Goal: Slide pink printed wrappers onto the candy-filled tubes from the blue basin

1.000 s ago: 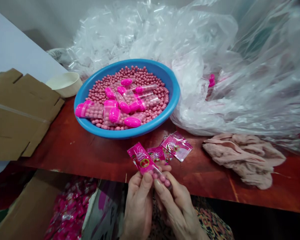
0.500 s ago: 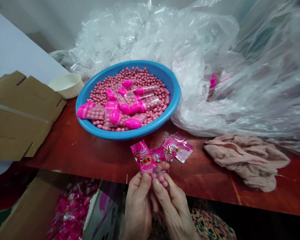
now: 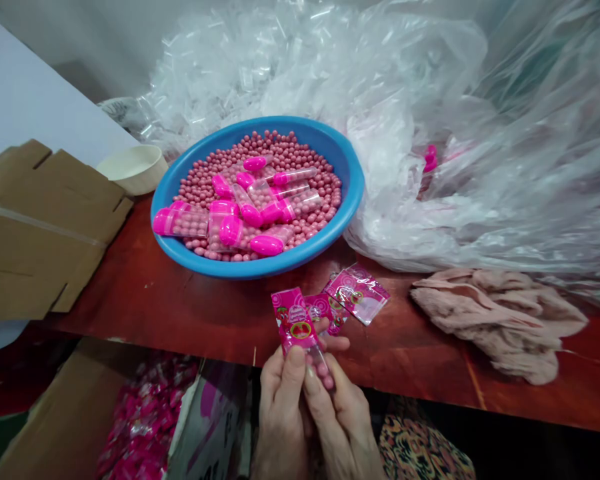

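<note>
Now the pink printed wrapper [image 3: 295,317] stands nearly upright between the two hands, above the edge of the table, where a second ago it leaned well over to the left. A clear tube [image 3: 323,372] of pink balls runs down from its lower edge, and less of the tube shows than before; how far its upper end reaches into the wrapper is hard to tell under the fingers. The left hand [image 3: 283,410] pinches the wrapper's bottom with its thumb laid across the front. The right hand [image 3: 340,413] pinches the tube between thumb and fingers, the two thumbs almost side by side.

Just behind the hands, more flat wrappers [image 3: 363,295] lie overlapping on the red table [image 3: 195,320], unmoved. Farther back sits the blue basin [image 3: 350,200], full of pink balls [image 3: 307,157], with pink-capped tubes [image 3: 267,245] lying on top; its contents look the same as earlier. A crumpled cloth [image 3: 500,323] lies to the right, before a mass of clear plastic bags [image 3: 430,233]. On the left are a white bowl [image 3: 135,172] and folded cardboard [image 3: 45,233]. Below the table edge, an open box holds shiny pink packets [image 3: 145,420].
</note>
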